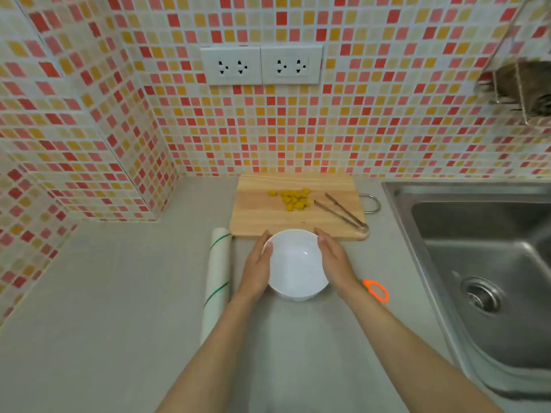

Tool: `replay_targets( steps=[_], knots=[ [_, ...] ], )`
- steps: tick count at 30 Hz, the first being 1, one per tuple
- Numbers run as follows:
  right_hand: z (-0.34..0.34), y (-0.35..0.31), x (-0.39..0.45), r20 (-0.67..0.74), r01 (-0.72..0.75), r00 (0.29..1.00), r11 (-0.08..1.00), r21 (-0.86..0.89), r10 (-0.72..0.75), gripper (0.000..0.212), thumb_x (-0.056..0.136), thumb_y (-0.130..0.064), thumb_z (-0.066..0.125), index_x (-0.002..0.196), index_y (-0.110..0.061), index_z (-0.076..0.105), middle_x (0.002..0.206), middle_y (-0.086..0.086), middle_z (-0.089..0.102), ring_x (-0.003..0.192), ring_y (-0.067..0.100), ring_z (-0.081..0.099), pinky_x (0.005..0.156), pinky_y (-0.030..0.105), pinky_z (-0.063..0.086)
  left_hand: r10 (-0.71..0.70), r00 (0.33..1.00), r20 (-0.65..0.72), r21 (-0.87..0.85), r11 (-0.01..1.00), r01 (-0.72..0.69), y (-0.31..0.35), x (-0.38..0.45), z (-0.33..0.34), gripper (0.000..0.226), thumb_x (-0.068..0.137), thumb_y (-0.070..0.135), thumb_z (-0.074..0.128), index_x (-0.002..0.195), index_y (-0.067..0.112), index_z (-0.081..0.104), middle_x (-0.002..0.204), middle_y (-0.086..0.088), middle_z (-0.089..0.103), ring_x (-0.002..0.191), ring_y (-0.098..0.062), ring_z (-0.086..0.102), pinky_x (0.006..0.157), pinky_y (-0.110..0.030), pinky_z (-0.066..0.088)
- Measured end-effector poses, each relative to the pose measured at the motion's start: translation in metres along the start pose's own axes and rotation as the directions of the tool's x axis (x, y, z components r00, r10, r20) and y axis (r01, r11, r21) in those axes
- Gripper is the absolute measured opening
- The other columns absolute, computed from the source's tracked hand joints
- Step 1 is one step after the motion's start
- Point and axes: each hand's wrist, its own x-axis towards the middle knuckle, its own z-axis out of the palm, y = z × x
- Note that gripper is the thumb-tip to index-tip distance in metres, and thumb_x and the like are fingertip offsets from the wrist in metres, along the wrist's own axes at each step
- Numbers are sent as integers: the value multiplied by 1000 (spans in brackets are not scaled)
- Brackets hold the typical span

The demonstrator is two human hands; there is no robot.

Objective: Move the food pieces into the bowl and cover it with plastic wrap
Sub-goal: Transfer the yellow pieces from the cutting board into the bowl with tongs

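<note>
Two bare forearms reach in from the near edge of the grey counter (119,293), and each hand is laid flat against a side of the white bowl (295,263): the left hand (258,263) on its left wall, the right hand (335,257) on its right wall, fingers straight and held together, pressing on the bowl between them rather than curled under it. The bowl is empty and sits just at the near edge of the wooden cutting board (298,210). The yellow food pieces (293,199) lie in a loose heap on the far half of the board, with metal tongs (343,214) to their right, lying at a slant. A roll of plastic wrap (217,281) lies on the counter just left of the left hand; an orange scissor handle (377,290) peeps out from behind the right wrist, and the steel sink (477,263) is at the right. This looks like the placing of the bowl, before any food is moved. The next move probably calls for freeing one hand, most likely the right, to pick up the tongs and carry the pieces over the rim, while the other steadies the bowl.
</note>
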Motion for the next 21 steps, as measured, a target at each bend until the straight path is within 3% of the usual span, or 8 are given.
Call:
replay_targets(
  steps=[3,5,7,9,11,14,18,21],
  knots=[
    [-4,-1,9,-19,11,1000,1000,-24,-11,36,98,-26,38,129,-12,52,134,3,54,124,13,47,105,27,34,11,1000,-13,-77,997,-12,1,4,1,32,101,14,36,127,22,53,122,11,57,104,6,56,78,-1,40],
    [-11,-8,18,-57,106,992,988,-117,-113,32,97,-22,42,122,-9,57,122,9,63,115,21,57,97,32,42,8,1000,-28,-107,994,-11,0,5,1,31,100,10,37,107,27,62,104,16,64,86,14,62,67,0,44],
    [-24,-16,34,-147,228,946,914,-335,-290,30,95,-17,47,121,-8,59,110,14,66,102,25,59,85,33,44,0,999,-49,-128,992,-6,2,8,0,30,99,9,39,101,24,65,98,16,67,80,13,64,65,-3,46],
    [-39,-19,54,-195,240,885,774,-586,-422,32,92,-16,51,121,-3,56,112,21,62,107,33,53,87,37,40,-3,999,-36,-134,991,-2,2,11,-2,28,99,11,40,102,23,66,98,14,69,81,10,66,67,-6,49],
    [-54,-17,71,-168,115,913,630,-768,-372,42,90,-24,55,122,2,51,118,26,54,113,39,46,91,44,38,-17,1000,-22,-121,993,15,1,14,-5,28,99,14,41,101,25,67,101,12,69,85,7,66,71,-10,51],
    [-67,-8,85,-137,-43,978,493,-869,-157,47,86,-33,59,118,1,51,121,24,49,117,38,40,93,46,36,-34,999,0,-103,994,34,0,18,-7,30,99,13,40,100,26,68,102,12,70,91,3,66,78,-16,51],
    [-75,-2,91,-114,-20,979,485,-874,-166,31,86,-22,61,111,-4,63,113,22,55,111,39,45,92,46,36,-40,999,-6,-110,993,40,0,25,-7,33,99,11,39,97,27,68,101,12,71,94,-2,66,84,-23,50],
    [-74,-6,98,-86,54,976,610,-790,-198,29,86,-10,59,113,-2,63,111,24,57,108,40,50,94,43,35,-43,999,1,-129,991,42,-1,29,-7,32,99,11,38,100,23,68,106,4,69,100,-13,64,91,-31,48]
  ],
)
